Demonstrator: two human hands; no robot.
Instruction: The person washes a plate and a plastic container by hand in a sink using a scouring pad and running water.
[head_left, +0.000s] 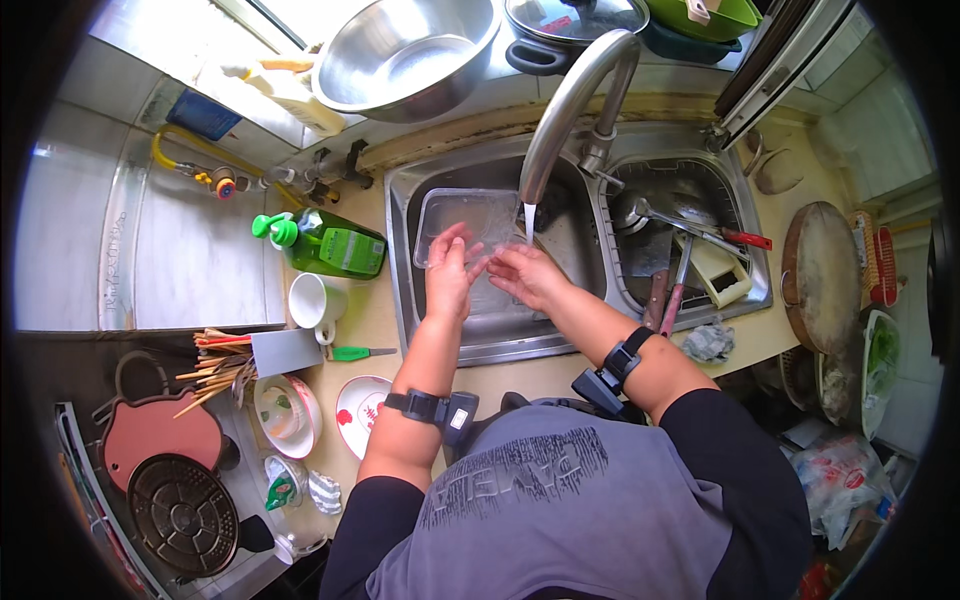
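Both my hands are over the left basin of a stainless steel double sink (577, 262). My left hand (450, 270) has its fingers spread above a clear plastic container (465, 206); whether it touches the container is unclear. Close beside it, my right hand (525, 274) is palm up with loosely curled fingers, just below the stream of water. The water runs from a curved metal faucet (559, 112). Nothing solid is plainly held in either hand. A dark object (553, 204) lies in the basin behind the stream, partly hidden by the faucet.
Left of the sink stand a green pump bottle (337, 244), a white mug (316, 300) and a green-handled knife (360, 352). The right basin's wire rack (615, 259) holds a ladle and knives. A crumpled cloth (709, 341) lies at the front right; a steel bowl (409, 60) is behind.
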